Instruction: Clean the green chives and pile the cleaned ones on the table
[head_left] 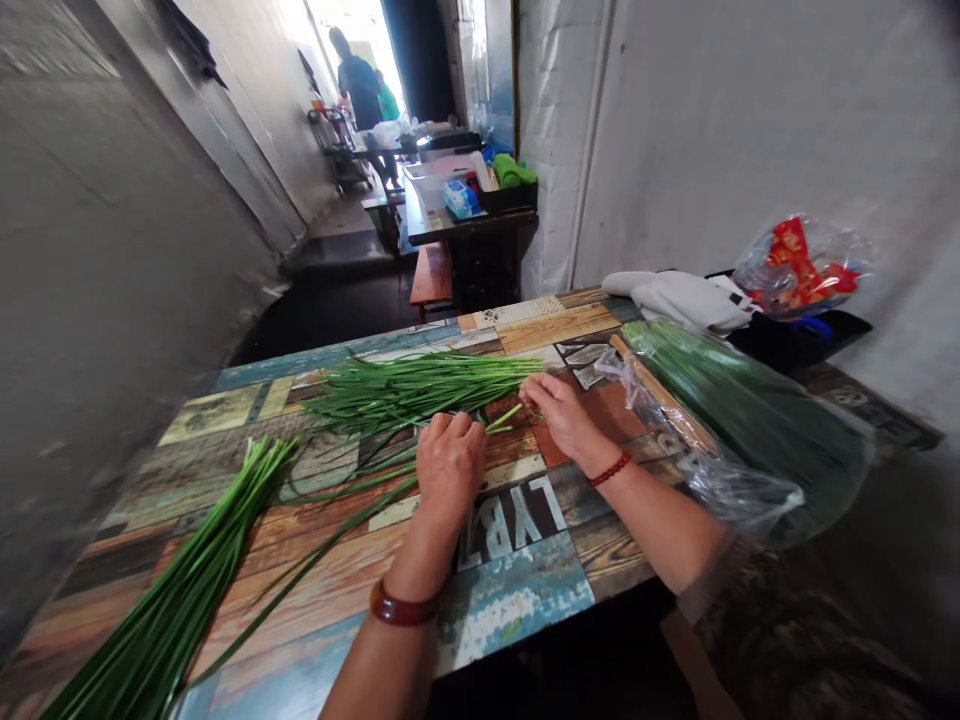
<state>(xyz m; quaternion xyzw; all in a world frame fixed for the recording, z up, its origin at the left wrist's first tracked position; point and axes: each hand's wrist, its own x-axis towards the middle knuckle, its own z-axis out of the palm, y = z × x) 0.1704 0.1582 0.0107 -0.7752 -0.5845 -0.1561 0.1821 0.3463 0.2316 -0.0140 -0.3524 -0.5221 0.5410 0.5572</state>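
Observation:
My left hand [450,462] is closed around a few garlic chives [379,488], their pale ends poking out to its right and their long leaves trailing left and toward me. Close to those ends, my right hand [561,415] is pinched; whatever lies between its fingertips is too small to make out. Just beyond both hands lies a loose pile of garlic chives [427,385], stem ends pointing right. A second bunch of garlic chives [191,570] rests at the table's left, stem ends pointing away from me.
On the patterned table [517,610], a clear plastic bag of chives [750,430] lies at the right. Behind it are a pale cloth [686,300] and a red-printed clear bag [802,265]. Farther off stand another table [450,225], a bench [431,275] and a person [360,85].

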